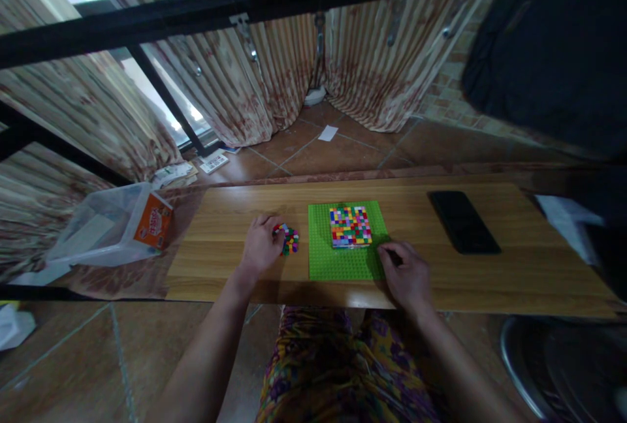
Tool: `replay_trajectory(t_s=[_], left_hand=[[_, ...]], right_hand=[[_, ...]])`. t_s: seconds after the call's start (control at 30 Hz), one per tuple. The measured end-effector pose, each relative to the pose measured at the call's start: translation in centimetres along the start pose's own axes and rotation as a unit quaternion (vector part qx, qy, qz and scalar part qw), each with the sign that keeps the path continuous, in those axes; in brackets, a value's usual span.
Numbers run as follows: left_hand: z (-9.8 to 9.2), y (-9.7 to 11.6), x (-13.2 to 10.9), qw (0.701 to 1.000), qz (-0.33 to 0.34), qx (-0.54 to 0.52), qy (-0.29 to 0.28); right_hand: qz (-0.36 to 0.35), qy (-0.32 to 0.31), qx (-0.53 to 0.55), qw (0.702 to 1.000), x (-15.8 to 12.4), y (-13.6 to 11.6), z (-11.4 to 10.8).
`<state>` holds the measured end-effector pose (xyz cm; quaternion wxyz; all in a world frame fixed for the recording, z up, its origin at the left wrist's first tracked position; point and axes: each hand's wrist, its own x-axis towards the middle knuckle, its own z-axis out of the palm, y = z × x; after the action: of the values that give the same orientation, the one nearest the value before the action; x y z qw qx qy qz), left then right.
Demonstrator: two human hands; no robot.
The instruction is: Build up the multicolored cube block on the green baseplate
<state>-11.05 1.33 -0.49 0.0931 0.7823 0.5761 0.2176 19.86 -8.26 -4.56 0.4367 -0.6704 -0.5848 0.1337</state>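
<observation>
A square block of many-coloured toy bricks (351, 227) stands on a green studded baseplate (323, 265) in the middle of the wooden table. Just left of the plate lies a small heap of loose toy bricks (290, 240). My left hand (263, 242) rests at the left side of this heap, its fingers curled in against the bricks. Whatever sits between those fingertips is hidden. At the plate's right edge is my right hand (405, 273), with thumb and forefinger drawn together and the other fingers bent. Anything in that pinch is too small to make out.
A black phone-like slab (463, 222) lies on the table (215, 214) to the right. Off its left end stands a clear plastic box (112, 230) with an orange label. A dark metal rail (206, 8) crosses before striped curtains (279, 70). A round dark object (553, 364) is at lower right.
</observation>
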Motion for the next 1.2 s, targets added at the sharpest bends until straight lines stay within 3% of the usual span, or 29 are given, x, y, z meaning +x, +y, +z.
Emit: replay_trajectory(t_s=[0.13,0.43,0.57,0.67,0.73,0.83,0.97,1.03,1.13,1.2], left_hand=[[0.1,0.1,1.1,0.996,0.005,0.064,-0.059],[-0.3,1.1,0.9,0.991,-0.041,0.1,-0.075],[-0.8,1.3,0.4,0.997,-0.035,0.055,-0.037],[-0.9,1.1,-0.6,0.992,-0.09,-0.074,0.037],[-0.8,0.9,-1.6,0.968,-0.135,-0.192,0.087],[-0.7,0.7,-3.5,0.897,-0.2,-0.365,0.148],[-1.0,1.0,-6.0,0.774,-0.311,-0.535,0.134],[-1.2,1.2,-6.8,0.735,-0.343,-0.569,0.135],[-1.3,1.5,-7.1,0.719,-0.358,-0.578,0.145],[-1.1,1.6,-7.0,0.736,-0.345,-0.562,0.154]], right_hand=[[0.004,-0.004,-0.005,1.0,0.0,-0.1,0.0],[0.0,0.003,-0.004,1.0,0.0,0.0,0.1],[0.0,0.006,0.008,1.0,0.0,-0.1,0.1],[0.003,0.003,0.018,1.0,0.0,-0.2,0.1],[0.007,0.004,0.02,1.0,0.0,-0.2,0.1],[0.009,0.006,0.017,1.0,0.0,-0.3,0.1],[0.003,0.004,0.018,1.0,0.0,-0.2,0.1],[0.005,0.006,0.018,1.0,0.0,-0.1,0.1],[0.005,0.009,0.017,1.0,0.0,-0.1,0.1],[0.005,0.013,0.017,1.0,0.0,0.0,0.2]])
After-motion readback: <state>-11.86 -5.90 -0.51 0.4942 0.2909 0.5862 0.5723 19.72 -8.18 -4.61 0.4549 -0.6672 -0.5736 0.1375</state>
